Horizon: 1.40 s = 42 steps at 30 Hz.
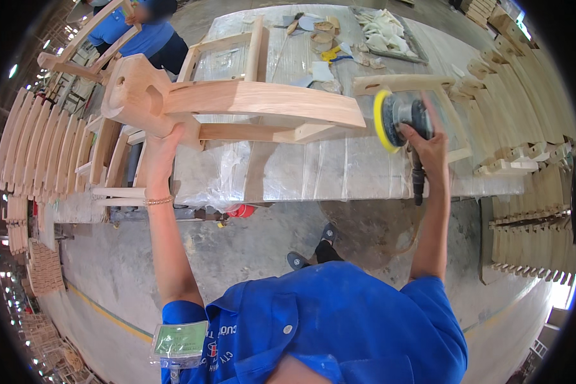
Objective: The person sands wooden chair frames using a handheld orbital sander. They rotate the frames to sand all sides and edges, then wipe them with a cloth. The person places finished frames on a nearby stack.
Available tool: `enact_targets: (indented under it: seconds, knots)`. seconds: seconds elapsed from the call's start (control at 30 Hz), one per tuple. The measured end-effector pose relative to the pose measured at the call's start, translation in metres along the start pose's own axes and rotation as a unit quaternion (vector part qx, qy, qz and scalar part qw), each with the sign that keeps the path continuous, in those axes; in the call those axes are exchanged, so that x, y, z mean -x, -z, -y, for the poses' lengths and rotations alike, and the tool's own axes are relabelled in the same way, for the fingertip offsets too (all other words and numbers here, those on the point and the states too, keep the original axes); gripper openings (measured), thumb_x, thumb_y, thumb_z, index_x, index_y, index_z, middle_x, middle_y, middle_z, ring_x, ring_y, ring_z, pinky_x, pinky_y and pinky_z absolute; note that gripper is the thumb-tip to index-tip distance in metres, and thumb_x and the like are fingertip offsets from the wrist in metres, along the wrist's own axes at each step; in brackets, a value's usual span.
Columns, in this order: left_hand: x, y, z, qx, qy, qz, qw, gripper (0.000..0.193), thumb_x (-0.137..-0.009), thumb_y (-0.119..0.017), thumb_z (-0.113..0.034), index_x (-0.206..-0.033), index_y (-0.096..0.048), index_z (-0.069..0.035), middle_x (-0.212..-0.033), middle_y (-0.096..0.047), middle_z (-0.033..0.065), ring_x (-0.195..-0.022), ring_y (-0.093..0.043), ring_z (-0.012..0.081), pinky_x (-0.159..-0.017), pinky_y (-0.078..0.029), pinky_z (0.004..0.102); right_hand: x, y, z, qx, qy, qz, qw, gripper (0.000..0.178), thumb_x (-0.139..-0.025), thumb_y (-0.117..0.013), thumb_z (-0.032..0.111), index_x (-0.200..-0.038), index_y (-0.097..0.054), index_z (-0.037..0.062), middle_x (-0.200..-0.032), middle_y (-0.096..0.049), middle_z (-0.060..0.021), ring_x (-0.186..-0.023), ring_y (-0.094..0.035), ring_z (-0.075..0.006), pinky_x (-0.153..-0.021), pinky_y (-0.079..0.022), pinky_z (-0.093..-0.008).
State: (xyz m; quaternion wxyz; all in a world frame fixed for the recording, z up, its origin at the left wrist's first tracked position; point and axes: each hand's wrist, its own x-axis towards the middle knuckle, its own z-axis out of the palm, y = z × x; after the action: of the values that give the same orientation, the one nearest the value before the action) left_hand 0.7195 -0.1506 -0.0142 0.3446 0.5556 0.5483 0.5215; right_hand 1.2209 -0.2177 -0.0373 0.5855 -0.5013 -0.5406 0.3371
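Observation:
A pale wooden chair frame point(262, 99) is held up over the wrapped table, its thick shaped end at the left. My left hand point(171, 137) grips it from below near that end, with the fingers partly hidden behind the wood. In my right hand point(429, 141) is an orbital sander point(404, 118) with a yellow-edged pad, tilted so the pad faces left. A small gap separates the pad from the frame's right end. The sander's hose end point(418, 185) hangs below my wrist.
Plastic sheeting covers the table point(339, 166). Another wooden frame point(403, 83) lies behind the sander. Farther back are a tray of white cloths point(390, 35) and scattered tools. Stacked wooden parts stand left point(41, 144) and right point(525, 96). A person in blue point(137, 38) works at far left.

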Motion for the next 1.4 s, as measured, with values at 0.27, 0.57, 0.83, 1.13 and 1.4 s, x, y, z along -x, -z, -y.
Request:
enact_targets:
  seconds: [0.27,0.57,0.83,1.13,1.4]
  knots:
    - [0.007,0.004,-0.002,-0.080,-0.015,0.004,0.997,0.042,-0.085,-0.068,-0.008,-0.124,-0.057,0.002,-0.115,-0.059,0.0063,-0.105,-0.055,0.0177,-0.096,-0.043,0.0321,0.015,-0.082,0.105,0.374,0.180,0.112,0.903,0.079,-0.073,-0.081,0.005,-0.145,-0.051,0.0186,-0.117,-0.061,-0.0155,-0.104,-0.062,-0.0304,-0.092,-0.052,-0.0352]
    - [0.013,0.004,-0.003,-0.111,-0.063,-0.006,0.992,0.025,-0.081,-0.067,-0.008,-0.103,-0.059,0.001,-0.093,-0.059,0.0040,-0.086,-0.055,0.0150,-0.079,-0.047,0.0308,-0.005,-0.176,0.155,0.348,0.203,0.262,0.877,0.075,-0.076,-0.079,0.015,-0.143,-0.051,0.0339,-0.119,-0.055,-0.0154,-0.102,-0.062,-0.0341,-0.084,-0.055,-0.0402]
    - [0.024,0.001,-0.005,-0.059,-0.023,-0.007,0.998,0.034,-0.086,-0.069,-0.012,-0.116,-0.060,0.002,-0.106,-0.063,0.0040,-0.098,-0.055,0.0161,-0.088,-0.044,0.0309,0.001,-0.095,0.102,0.331,0.220,0.123,0.909,0.083,-0.073,-0.081,0.004,-0.146,-0.050,0.0275,-0.122,-0.063,-0.0146,-0.106,-0.063,-0.0287,-0.088,-0.055,-0.0374]
    - [0.023,0.002,-0.006,-0.063,0.004,-0.014,0.998,0.044,-0.087,-0.069,-0.014,-0.125,-0.056,0.004,-0.116,-0.060,0.0075,-0.106,-0.055,0.0167,-0.095,-0.044,0.0314,0.028,-0.039,0.098,0.394,0.136,-0.024,0.908,0.085,-0.070,-0.083,0.001,-0.144,-0.052,0.0294,-0.113,-0.058,-0.0111,-0.101,-0.063,-0.0247,-0.085,-0.054,-0.0376]
    - [0.028,0.004,-0.004,-0.070,0.008,-0.009,0.997,0.048,-0.088,-0.069,-0.014,-0.129,-0.054,0.004,-0.120,-0.059,0.0095,-0.109,-0.054,0.0196,-0.098,-0.042,0.0323,0.029,-0.071,0.103,0.359,0.145,0.087,0.918,0.082,-0.067,-0.083,0.002,-0.142,-0.055,0.0228,-0.121,-0.054,-0.0148,-0.105,-0.061,-0.0307,-0.091,-0.052,-0.0382]
